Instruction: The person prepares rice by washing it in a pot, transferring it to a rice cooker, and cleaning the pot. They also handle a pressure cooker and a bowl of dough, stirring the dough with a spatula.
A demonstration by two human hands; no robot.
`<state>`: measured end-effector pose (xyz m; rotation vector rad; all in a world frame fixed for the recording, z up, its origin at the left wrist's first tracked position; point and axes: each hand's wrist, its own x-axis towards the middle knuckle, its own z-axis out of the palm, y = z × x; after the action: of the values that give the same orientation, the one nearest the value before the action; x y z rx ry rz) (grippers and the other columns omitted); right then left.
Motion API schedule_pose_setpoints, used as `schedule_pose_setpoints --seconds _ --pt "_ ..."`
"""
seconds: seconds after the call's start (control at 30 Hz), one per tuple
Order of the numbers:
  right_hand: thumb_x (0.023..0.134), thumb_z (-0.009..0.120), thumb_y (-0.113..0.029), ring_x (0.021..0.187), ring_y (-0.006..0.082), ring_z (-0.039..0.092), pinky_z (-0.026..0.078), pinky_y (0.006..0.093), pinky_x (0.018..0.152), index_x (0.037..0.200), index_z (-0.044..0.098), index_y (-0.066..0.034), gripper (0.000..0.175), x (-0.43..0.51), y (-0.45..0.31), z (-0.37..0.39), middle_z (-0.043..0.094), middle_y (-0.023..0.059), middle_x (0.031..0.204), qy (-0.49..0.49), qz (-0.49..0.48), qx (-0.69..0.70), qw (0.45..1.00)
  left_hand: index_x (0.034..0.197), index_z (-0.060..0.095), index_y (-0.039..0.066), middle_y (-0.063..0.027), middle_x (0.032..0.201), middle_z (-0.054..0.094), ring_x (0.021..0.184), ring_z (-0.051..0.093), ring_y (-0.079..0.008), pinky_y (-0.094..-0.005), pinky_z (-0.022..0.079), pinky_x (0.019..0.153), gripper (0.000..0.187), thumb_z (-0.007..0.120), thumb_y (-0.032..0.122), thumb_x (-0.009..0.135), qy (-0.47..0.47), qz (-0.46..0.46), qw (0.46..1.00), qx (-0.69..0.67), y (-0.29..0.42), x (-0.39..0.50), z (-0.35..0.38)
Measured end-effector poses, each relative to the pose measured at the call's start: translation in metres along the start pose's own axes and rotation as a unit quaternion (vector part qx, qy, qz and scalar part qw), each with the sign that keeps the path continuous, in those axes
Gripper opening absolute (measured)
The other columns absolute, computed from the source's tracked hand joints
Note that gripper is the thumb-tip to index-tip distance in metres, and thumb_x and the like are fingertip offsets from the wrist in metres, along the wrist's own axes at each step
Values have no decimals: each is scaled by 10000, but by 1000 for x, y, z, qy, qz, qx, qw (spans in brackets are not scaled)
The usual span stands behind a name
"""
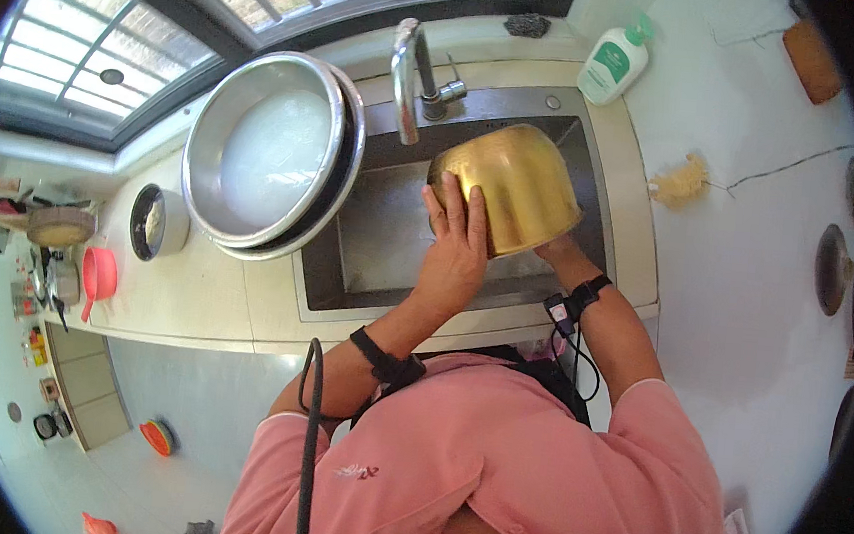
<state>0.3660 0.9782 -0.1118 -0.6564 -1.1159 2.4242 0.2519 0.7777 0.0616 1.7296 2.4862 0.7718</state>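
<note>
A gold-coloured metal pot [520, 188] is tilted over the steel sink basin [375, 263]. My left hand [459, 247] presses against the near left side of the pot, with its fingers spread on the metal. Behind the pot's right lower edge is my right hand [558, 249]; its fingers are hidden, so its hold cannot be told. The chrome tap [411, 85] stands behind the sink, its spout just left of the pot. No running water can be seen.
Stacked metal basins [203, 200], the top one holding cloudy liquid, overlap the sink's left side. A pot with a dark rim [171, 224] and a pink dipper [100, 274] stand farther left. A pump bottle [614, 65] is at the back right corner.
</note>
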Motion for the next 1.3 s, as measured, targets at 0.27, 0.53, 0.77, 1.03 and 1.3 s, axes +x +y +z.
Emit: schedule_pose_setpoints --seconds 0.27,0.53,0.77,1.03,1.3 --pt "1058 585 -380 1039 236 684 585 409 866 1397 543 -113 434 -21 -41 6 672 78 1258 39 22 7 999 1553 316 -60 -472 1606 81 1430 88 -754 -589 575 942 681 584 33 935 11 88 996 24 8 -20 -35" --pt "1054 588 -390 953 230 691 573 413 800 1326 585 -118 385 -36 -72 21 698 59 1157 66 11 -10 998 1543 332 -52 -496 1562 193 1423 153 -753 -561 589 912 685 582 12 909 112 138 984 -10 -2 -46 -60" --pt "1050 590 -399 878 224 698 563 416 742 1263 621 -121 351 -46 -76 45 720 43 1069 75 7 -27 997 1565 281 -77 -485 1591 109 1435 107 -748 -580 562 961 703 543 -36 913 125 82 986 -71 -5 -86 -76" --pt "1040 583 -393 741 219 695 518 358 611 1121 695 -145 284 -62 -106 103 742 39 878 49 38 -57 996 1615 -52 -75 -424 1637 -10 1538 77 -578 -498 174 1272 985 565 -113 848 208 -184 908 -312 -7 -120 -108" --pt "999 622 -238 1051 238 669 504 379 904 1258 665 2 355 -57 -61 86 724 104 1179 124 -86 -556 817 1617 100 -91 -306 1591 367 1500 369 -356 -398 324 1215 864 528 -110 866 255 -272 794 -480 -27 -176 -170"
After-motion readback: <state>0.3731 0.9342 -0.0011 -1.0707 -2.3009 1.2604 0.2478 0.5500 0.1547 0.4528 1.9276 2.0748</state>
